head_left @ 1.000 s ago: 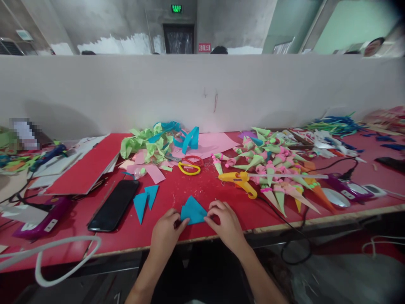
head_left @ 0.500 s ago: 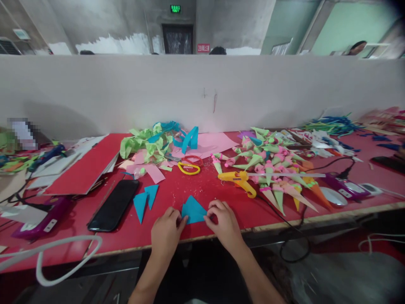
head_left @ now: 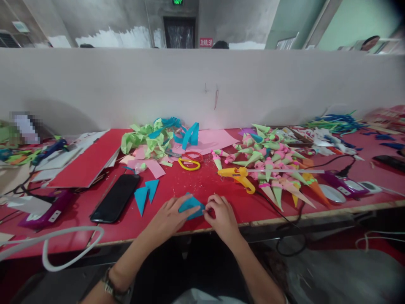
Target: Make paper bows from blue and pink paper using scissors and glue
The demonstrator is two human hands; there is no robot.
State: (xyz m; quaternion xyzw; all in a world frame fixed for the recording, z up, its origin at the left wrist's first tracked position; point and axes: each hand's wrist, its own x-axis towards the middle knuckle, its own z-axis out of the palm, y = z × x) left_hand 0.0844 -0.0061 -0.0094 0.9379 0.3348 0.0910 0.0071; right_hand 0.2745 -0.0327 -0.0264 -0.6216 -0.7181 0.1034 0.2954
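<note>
A piece of blue paper (head_left: 189, 204) lies at the front edge of the red table, partly hidden by my fingers. My left hand (head_left: 172, 214) rests on it with fingers stretched out flat across its left and middle. At its right corner, my right hand (head_left: 220, 215) pinches the blue paper between thumb and fingertips. Two more blue paper triangles (head_left: 141, 199) lie to the left, beside a black phone (head_left: 116, 198). Beyond the hands are scissors (head_left: 190, 164) with yellow and red handles. A yellow glue gun (head_left: 238, 175) rests to their right.
Many paper cones (head_left: 275, 162) in green, pink and orange are heaped at the right. Crumpled green paper scraps (head_left: 145, 141) and pink sheets lie at the back. Red card (head_left: 91, 162) and purple power strips (head_left: 47, 211) are left. A white partition (head_left: 158, 88) stands behind.
My left hand has moved from pinching the paper's left edge to lying flat over it. The right hand stays at the right corner. The view has tilted slightly down.
</note>
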